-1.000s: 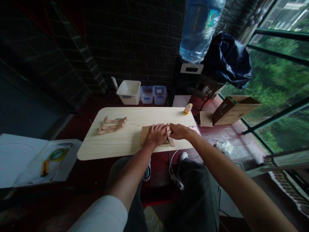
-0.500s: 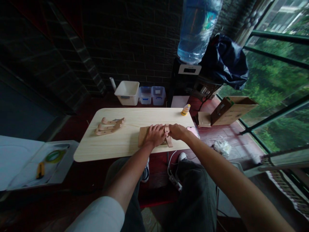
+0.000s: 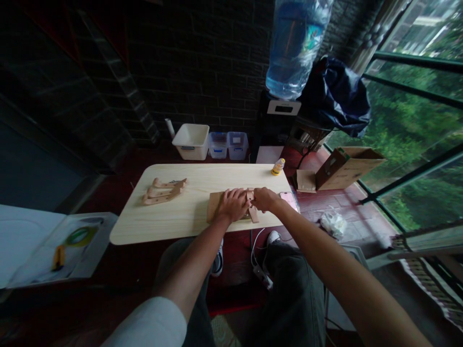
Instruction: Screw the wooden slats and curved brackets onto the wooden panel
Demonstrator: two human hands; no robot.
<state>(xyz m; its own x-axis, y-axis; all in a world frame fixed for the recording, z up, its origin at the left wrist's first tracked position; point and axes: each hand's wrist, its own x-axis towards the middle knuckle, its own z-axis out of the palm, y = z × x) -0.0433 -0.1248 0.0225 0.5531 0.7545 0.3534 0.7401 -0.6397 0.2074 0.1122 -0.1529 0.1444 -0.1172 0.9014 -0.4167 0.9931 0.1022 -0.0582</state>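
My left hand (image 3: pixel 233 205) presses over a flat brown wooden board (image 3: pixel 214 206) near the table's front edge, its fingers wrapped across the top. Against the board's right end sits a slanted light wooden piece (image 3: pixel 253 215) with small dark holes. My right hand (image 3: pixel 265 199) is a closed fist right beside that piece, close to my left fingertips. Whatever the fist grips is hidden by the fingers. Several curved wooden parts (image 3: pixel 164 192) with holes lie together on the left of the table (image 3: pixel 162 226).
A yellow-capped small bottle (image 3: pixel 278 166) and a pink-screened phone (image 3: pixel 288 199) are at the table's right end. Plastic bins (image 3: pixel 193 153) line the wall beside a water dispenser (image 3: pixel 278 108). A cardboard box (image 3: pixel 343 168) stands right; a power strip (image 3: pixel 263 277) lies below.
The view has tilted up slightly. Both hands keep their places at the wooden board, and my right wrist looks turned a little.
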